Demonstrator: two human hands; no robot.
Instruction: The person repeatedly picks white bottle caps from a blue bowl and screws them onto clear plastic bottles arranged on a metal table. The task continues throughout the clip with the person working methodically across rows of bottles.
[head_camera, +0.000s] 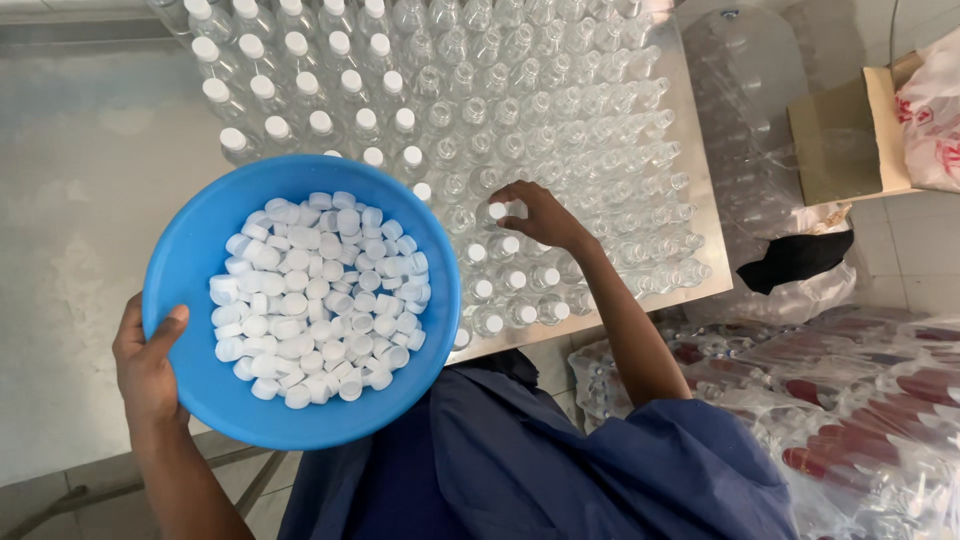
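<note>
The metal surface (700, 270) fills the upper middle of the frame, crowded with upright clear bottles (560, 130). My right hand (540, 215) seems to pinch a white cap (497, 210) over them; my left hand (148, 365) grips the blue bowl (200, 250) of caps at lower left.

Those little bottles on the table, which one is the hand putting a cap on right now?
The bottle under the right hand, in the middle of the table: a white cap sits pinched between its fingertips, with uncapped bottles beyond it.
</note>
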